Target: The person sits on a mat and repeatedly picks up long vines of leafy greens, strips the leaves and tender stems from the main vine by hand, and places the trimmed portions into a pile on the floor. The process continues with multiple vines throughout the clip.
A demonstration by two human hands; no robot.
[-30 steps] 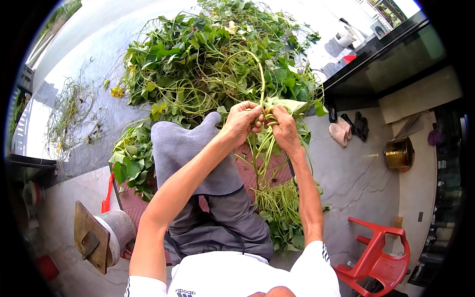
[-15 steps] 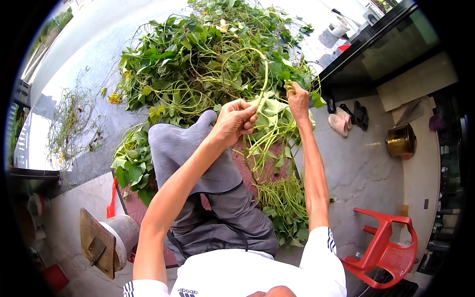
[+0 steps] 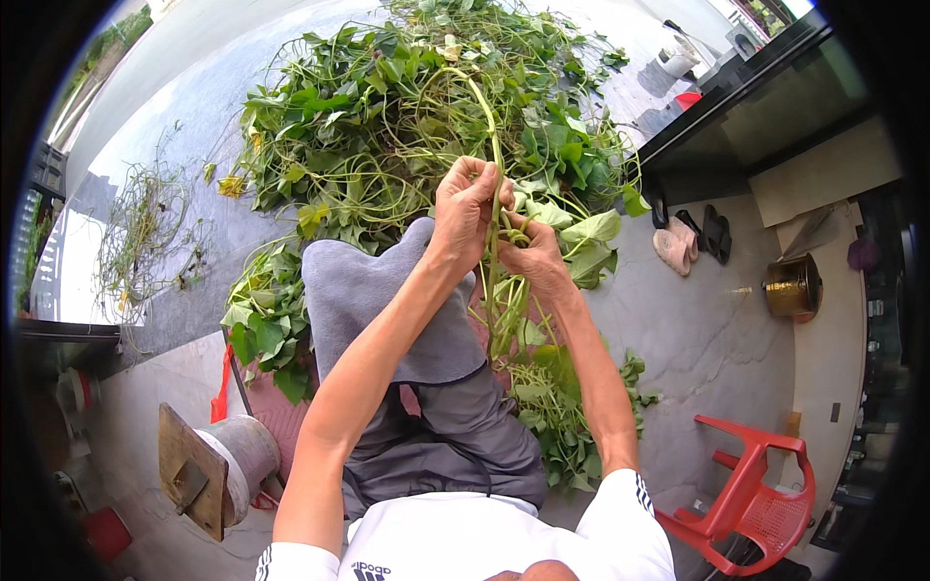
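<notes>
My left hand pinches a long, thick green vine that arches up over the leafy heap and hangs down past my fingers. Close beside it, my right hand is closed on green leaf stalks, its fingertips near the vine. Broad pale-green leaves spread out just beyond the right hand. In front of me lies a big tangled pile of leafy vines. A grey cloth covers my knee. Below my right hand, a bunch of leafy greens rests beside my leg.
More leafy greens lie left of my knee, and loose thin vines farther left. A white bucket with a wooden board sits at lower left. On the right are a red plastic chair, slippers and a gold-coloured pot.
My right hand has come down and left, from well apart to right beside the left hand. My left hand has risen slightly, still gripping the vine.
</notes>
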